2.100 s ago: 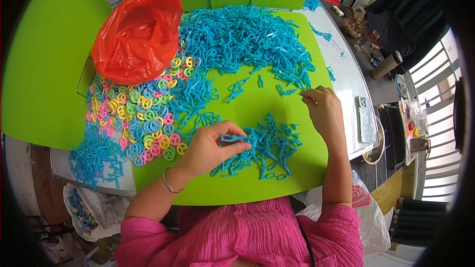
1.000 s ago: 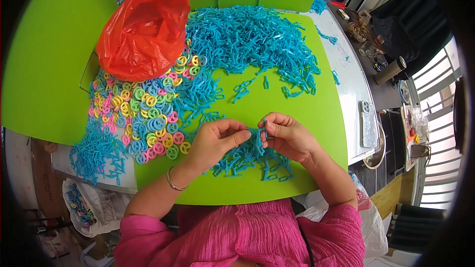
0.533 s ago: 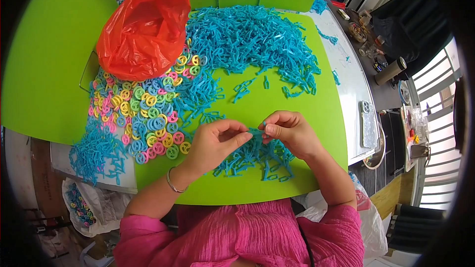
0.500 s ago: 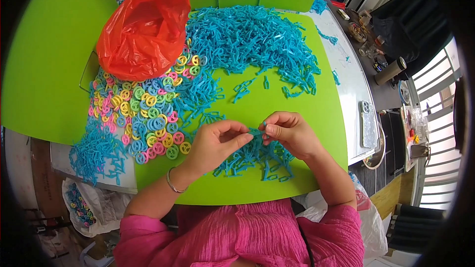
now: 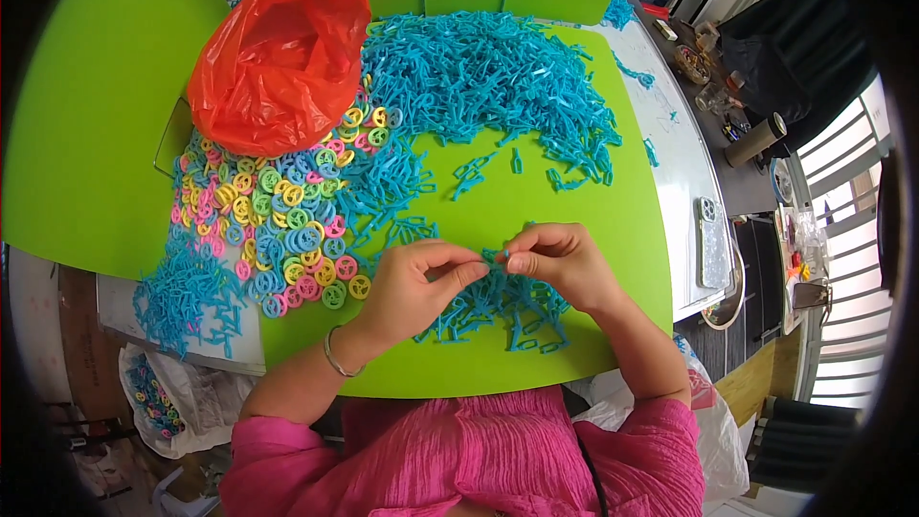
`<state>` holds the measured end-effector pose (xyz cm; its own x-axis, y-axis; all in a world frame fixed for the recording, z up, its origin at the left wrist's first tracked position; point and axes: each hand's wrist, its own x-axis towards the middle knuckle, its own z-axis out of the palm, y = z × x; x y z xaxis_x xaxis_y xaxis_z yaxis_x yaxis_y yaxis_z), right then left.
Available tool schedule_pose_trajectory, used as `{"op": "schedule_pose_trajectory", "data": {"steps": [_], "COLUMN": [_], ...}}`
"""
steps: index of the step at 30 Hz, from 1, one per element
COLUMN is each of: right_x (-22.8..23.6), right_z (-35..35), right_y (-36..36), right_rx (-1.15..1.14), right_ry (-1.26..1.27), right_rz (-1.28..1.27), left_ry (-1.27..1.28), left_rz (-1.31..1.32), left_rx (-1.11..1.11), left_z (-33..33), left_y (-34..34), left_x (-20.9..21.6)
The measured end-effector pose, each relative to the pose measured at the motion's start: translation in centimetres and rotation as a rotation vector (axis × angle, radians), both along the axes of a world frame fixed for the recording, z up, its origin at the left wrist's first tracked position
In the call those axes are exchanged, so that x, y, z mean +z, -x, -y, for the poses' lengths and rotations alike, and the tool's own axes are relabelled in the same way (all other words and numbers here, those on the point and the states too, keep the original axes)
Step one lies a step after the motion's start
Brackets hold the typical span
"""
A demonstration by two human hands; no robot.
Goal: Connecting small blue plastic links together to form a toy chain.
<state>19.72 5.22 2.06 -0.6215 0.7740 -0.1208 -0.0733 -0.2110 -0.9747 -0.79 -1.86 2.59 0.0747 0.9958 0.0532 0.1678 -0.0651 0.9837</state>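
Between both hands' fingers (image 5: 476,270), blue piece (image 5: 498,260) crosswise.

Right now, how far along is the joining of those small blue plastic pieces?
Looks done: a small pile of blue pieces lies on the green table under the hands. In hand: the left hand and right hand pinch one blue piece between their fingertips. Left: the big blue heap and the coloured rings by the orange bag.

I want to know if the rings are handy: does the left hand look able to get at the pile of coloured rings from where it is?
Probably yes. The left hand sits just right of the coloured rings, with only loose blue pieces on the green table between.
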Motion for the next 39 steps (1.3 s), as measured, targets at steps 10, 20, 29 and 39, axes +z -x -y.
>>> {"op": "schedule_pose_trajectory", "data": {"steps": [10,20,29,39], "right_x": [-0.5,0.4,0.4,-1.8], "right_z": [0.4,0.1,0.8,-8.9], "right_y": [0.2,-0.2,1.0,-6.5], "right_rx": [0.021,0.149,-0.036,-0.556], "right_ry": [0.120,0.162,0.381,-0.822], "right_rz": [-0.085,0.094,-0.238,0.795], "left_ry": [0.064,0.007,0.057,0.512], "left_rz": [0.244,-0.152,0.367,0.807], "left_rx": [0.116,-0.105,-0.048,-0.045], "left_z": [1.0,0.4,0.0,-0.2], "left_y": [-1.5,0.2,-1.4,0.0], "left_x": [-0.9,0.3,-1.2,-1.3]}}
